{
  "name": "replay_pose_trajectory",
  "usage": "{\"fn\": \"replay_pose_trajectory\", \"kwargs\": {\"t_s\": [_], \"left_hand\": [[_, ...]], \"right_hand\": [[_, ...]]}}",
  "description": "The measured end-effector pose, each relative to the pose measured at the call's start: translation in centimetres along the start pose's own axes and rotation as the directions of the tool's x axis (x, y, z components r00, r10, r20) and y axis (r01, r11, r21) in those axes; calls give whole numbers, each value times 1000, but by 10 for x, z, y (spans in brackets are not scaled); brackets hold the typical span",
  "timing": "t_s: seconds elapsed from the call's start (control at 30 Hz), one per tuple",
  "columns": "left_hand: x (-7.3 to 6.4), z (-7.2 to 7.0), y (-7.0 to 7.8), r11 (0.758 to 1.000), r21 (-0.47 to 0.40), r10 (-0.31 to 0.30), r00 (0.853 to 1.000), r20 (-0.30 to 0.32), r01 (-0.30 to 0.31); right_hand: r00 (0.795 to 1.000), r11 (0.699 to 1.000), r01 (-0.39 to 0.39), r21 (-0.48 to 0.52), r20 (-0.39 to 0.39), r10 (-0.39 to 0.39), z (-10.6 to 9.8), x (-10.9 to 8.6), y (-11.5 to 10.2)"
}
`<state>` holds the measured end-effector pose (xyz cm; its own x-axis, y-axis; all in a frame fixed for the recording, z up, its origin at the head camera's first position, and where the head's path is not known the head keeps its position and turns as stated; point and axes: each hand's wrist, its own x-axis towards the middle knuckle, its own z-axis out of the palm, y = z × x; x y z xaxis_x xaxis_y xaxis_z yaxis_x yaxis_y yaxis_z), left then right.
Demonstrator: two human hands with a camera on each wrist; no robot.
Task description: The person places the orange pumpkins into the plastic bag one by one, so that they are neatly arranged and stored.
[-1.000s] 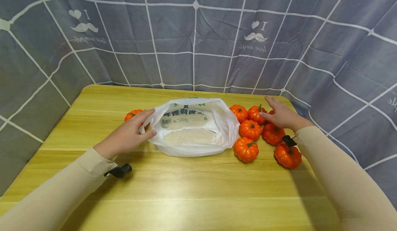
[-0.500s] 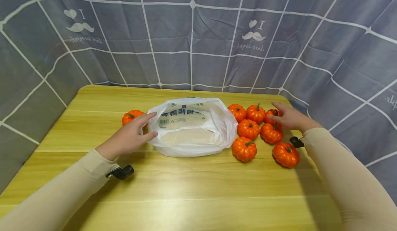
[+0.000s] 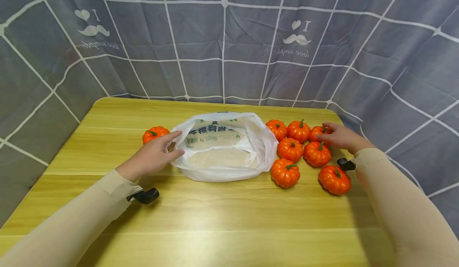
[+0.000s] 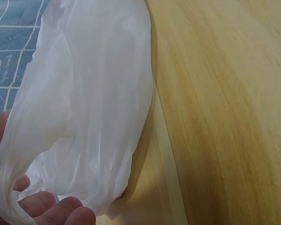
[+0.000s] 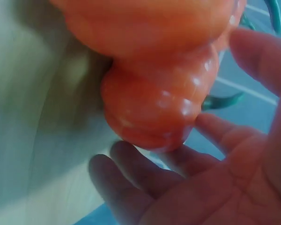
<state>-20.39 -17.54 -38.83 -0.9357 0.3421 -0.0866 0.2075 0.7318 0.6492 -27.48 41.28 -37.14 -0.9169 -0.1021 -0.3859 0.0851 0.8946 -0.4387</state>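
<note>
A white plastic bag stands on the table with its mouth wide and printing visible inside. My left hand holds its left side; in the left wrist view the fingers hook through the bag's handle. On the right, my right hand reaches a small orange pumpkin at the back of a group. In the right wrist view its fingers touch or nearly touch a pumpkin, and the thumb stands apart. Other pumpkins lie close by.
One more pumpkin sits left of the bag, behind my left hand. A further pumpkin lies near my right forearm. The wooden table ends at a grey checked curtain at the back and sides.
My right hand has moved to the right and slightly down, coming round the far side of the back right pumpkin, which is now more exposed. My left hand stays at the bag.
</note>
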Motion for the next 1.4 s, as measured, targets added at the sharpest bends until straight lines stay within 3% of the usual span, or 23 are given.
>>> {"fn": "replay_pose_trajectory", "kwargs": {"t_s": [0.2, 0.57, 0.77, 0.9, 1.03, 1.17, 1.27, 1.4], "left_hand": [[-1, 1, -4, 1000, -1, -2, 1000, -7, 2], [-2, -1, -7, 997, -80, -6, 1000, 0, 6], [-1, -1, -10, 995, -99, -5, 1000, 0, 5], [-1, -1, -10, 996, -91, -2, 1000, -6, 2], [0, -3, -8, 997, -83, -6, 1000, -15, 4], [1, -5, -4, 996, -84, -8, 1000, -25, 6], [2, -7, -2, 996, -86, -11, 1000, -29, 9], [5, -7, 1, 994, -112, -18, 1000, -21, 15]], "right_hand": [[1000, 998, -15, 60, 23, 14, 2, 3, 4], [1000, 993, 11, -115, -20, -13, 3, 12, -2], [998, 992, -14, -127, -61, 6, 3, 11, 0], [989, 997, -18, -77, -146, 6, -6, 2, -9], [971, 999, 43, 19, -236, -38, -19, -13, -45], [960, 988, 154, 31, -242, -142, -18, -33, -108], [941, 957, 290, 19, -188, -281, 1, -43, -157], [887, 888, 460, 19, -62, -458, 43, -42, -208]]}}
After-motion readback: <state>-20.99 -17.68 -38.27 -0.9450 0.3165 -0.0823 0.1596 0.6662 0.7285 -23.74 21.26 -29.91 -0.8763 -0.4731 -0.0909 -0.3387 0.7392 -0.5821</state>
